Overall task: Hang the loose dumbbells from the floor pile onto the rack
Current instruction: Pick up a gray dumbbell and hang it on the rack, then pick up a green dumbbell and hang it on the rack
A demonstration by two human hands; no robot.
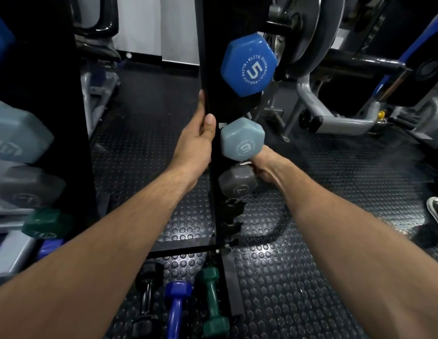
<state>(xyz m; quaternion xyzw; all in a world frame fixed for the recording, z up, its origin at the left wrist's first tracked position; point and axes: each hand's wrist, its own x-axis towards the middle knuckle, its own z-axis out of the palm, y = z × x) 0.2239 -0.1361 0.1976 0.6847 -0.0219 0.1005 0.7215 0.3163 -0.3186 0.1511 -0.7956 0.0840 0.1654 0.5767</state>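
Black studded rubber covers the floor [311,277], on which the upright black rack [213,94] stands. Its post is steadied by the left hand [198,140], whose fingers are wrapped round the edge with the thumb laid on the front face. Three dumbbells are seen at the rack's right side: a blue 5 dumbbell [248,66] uppermost, a pale grey-blue dumbbell [241,139] below it, and a dark grey dumbbell [237,183] lowest. The pale one is held by its handle in the right hand [264,165], fingers closed round it; whether it is fully seated cannot be told. Empty hooks [233,211] are visible beneath. For a sound placement, the handle should be settled squarely into its cradle before release. Three loose dumbbells remain on the floor: black [147,297], purple [176,307] and green [213,299].
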